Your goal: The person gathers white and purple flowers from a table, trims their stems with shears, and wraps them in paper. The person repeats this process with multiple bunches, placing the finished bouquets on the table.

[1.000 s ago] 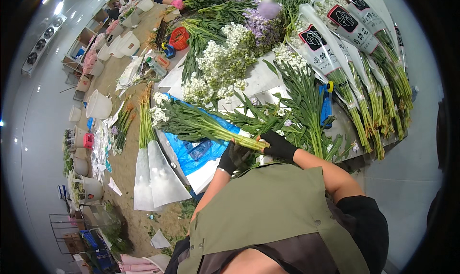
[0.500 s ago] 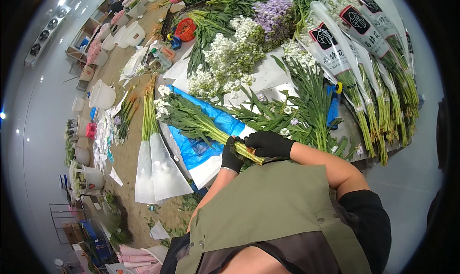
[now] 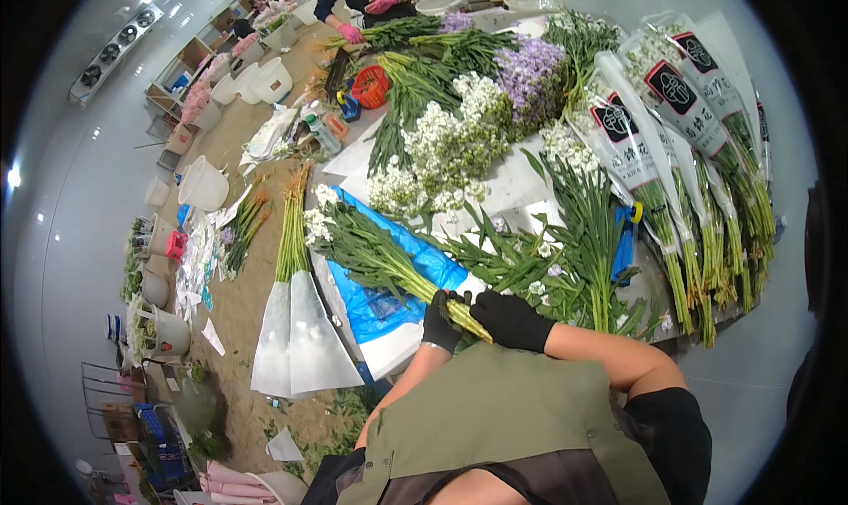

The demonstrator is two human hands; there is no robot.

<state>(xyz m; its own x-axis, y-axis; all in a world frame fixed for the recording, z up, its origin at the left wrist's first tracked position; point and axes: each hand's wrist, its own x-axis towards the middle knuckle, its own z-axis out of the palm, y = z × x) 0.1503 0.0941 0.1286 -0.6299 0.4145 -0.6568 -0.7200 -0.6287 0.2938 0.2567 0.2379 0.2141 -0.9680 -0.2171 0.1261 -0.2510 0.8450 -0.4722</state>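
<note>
In front of my chest, my left hand (image 3: pixel 442 322), in a black glove, is closed around the lower stems of a bunch of white flowers (image 3: pixel 378 256). The bunch slants up and left, with its blossoms at the far end. My right hand (image 3: pixel 511 321), also black-gloved, rests against the cut stem ends. Its fingers are curled in; whatever they pinch is hidden. Beneath the bunch lies a blue plastic sheet (image 3: pixel 358 309) beside white paper. Loose leafy stems (image 3: pixel 587 249) lie just beyond my right hand.
Sleeve-wrapped flower bunches (image 3: pixel 680 116) fill the table's right side. White flowers (image 3: pixel 442 147) and purple flowers (image 3: pixel 530 72) are heaped ahead. A red basket (image 3: pixel 369 87) stands farther off. Two white-sleeved bunches (image 3: pixel 305 337) lie left. Across the table, a person in pink gloves (image 3: pixel 382 3) handles stems.
The view has tilted up, bringing more of the person across the table into sight. My right hand has shifted slightly off the stems; my left keeps its hold.
</note>
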